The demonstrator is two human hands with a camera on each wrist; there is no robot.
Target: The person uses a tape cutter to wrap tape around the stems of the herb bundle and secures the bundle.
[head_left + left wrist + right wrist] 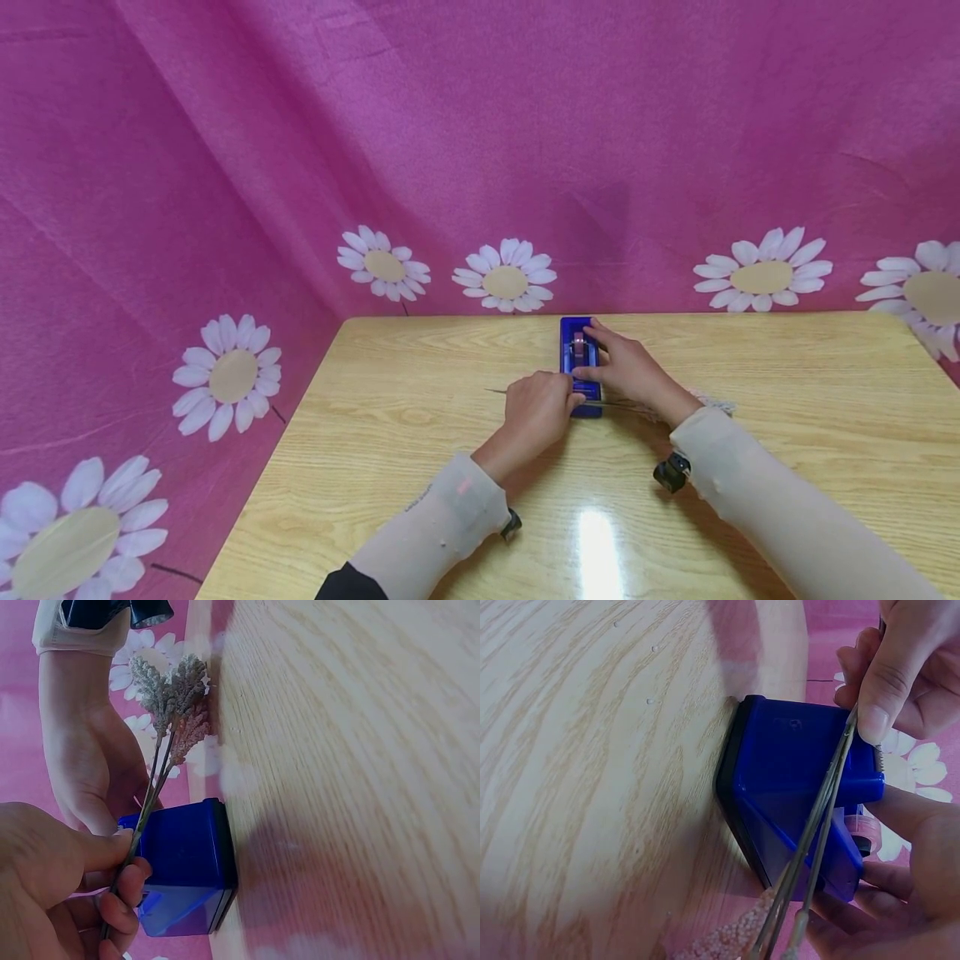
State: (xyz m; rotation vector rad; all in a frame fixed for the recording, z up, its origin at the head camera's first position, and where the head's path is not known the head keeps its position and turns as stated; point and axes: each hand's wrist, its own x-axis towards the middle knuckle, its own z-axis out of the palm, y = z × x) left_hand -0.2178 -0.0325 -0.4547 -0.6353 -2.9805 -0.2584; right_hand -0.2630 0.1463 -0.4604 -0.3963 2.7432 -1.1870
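Observation:
A blue tape dispenser [567, 354] stands at the table's far edge, with a small tape roll [867, 827] in it. My left hand [537, 407] pinches several thin stems of a flower bunch [171, 694] between thumb and fingers. The stems [814, 825] cross the dispenser's front end, by its toothed cutter. Grey and pinkish fluffy heads point to the right, beneath my right forearm. My right hand [633, 367] grips the dispenser's right side around the tape roll, thumb nearer me and index finger farther away. Part of its grip is hidden in the left wrist view.
The wooden table [420, 367] has a shiny light reflection near its front. Directly behind its far edge hangs a pink curtain [480, 150] printed with white daisies. A dark wrist camera [671, 472] hangs under the right sleeve.

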